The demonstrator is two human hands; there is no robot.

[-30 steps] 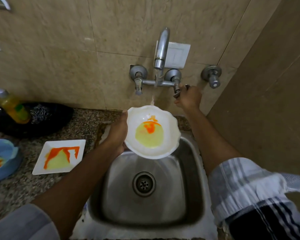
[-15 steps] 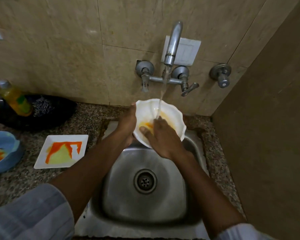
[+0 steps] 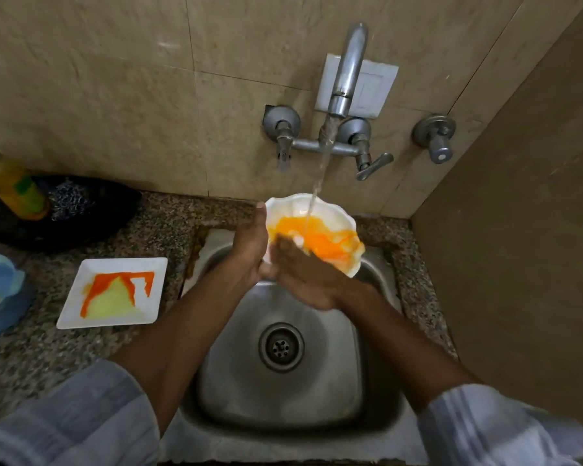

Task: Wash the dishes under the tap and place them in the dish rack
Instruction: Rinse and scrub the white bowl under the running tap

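A white scalloped bowl (image 3: pixel 330 216) smeared with orange and yellow sits tilted above the steel sink (image 3: pixel 377 364), under the running tap (image 3: pixel 347 72). Water falls into the bowl. My left hand (image 3: pixel 249 243) grips the bowl's left rim, thumb up along the edge. My right hand (image 3: pixel 303 274) lies flat inside the bowl with straight fingers pressed on the smeared surface. A white square plate (image 3: pixel 81 314) with orange and yellow smears lies on the counter to the left. A blue bowl (image 3: pixel 0 287) with smears stands at the far left edge.
A yellow bottle (image 3: pixel 14 186) stands in a black tray (image 3: pixel 115 203) holding a steel scrubber (image 3: pixel 69 200) at the back left. Tap handles (image 3: pixel 372 163) stick out of the tiled wall. A side wall (image 3: pixel 519 264) closes the right. The speckled counter (image 3: pixel 31 358) surrounds the sink.
My right hand left the tap handle and came down into the bowl, rubbing it. The water now runs and the orange and yellow smears have spread across the bowl.
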